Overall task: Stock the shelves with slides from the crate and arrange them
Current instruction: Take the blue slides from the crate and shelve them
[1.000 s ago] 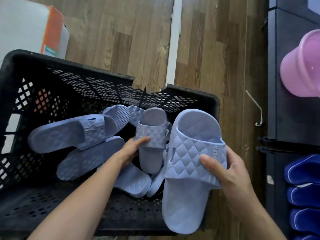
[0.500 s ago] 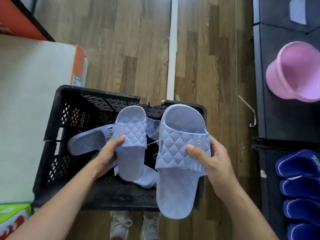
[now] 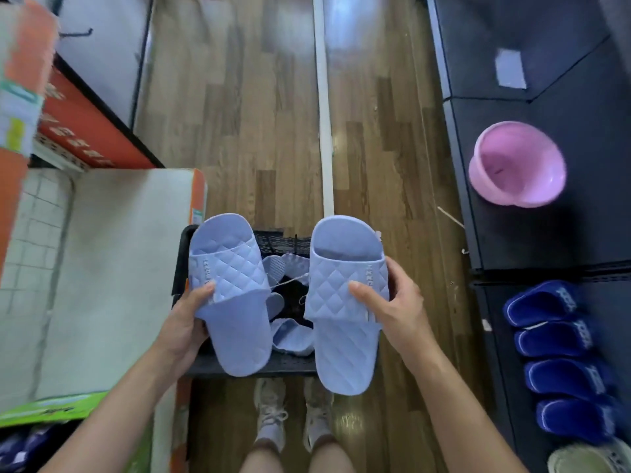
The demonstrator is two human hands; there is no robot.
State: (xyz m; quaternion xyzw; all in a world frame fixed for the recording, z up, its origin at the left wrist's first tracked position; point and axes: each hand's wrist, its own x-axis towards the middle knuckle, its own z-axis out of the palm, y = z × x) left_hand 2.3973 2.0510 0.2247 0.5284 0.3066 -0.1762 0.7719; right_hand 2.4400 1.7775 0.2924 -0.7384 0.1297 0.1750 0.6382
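Stocking under way: left hand [image 3: 186, 324] grips one lilac quilted slide [image 3: 232, 291], right hand [image 3: 394, 310] grips its mate [image 3: 343, 322], both above the black crate [image 3: 180, 264] at lower centre, where loose slides [image 3: 292, 334] lie unshelved; navy slides [image 3: 560, 356] line the right-edge shelf [image 3: 609, 297].

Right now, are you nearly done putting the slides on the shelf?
Not yet. Done: a row of dark blue slides sits on the lower shelf. In hand: the left hand grips the left slide, the right hand the right slide, both lavender, above the black crate. Left: more lavender slides lie in the crate.
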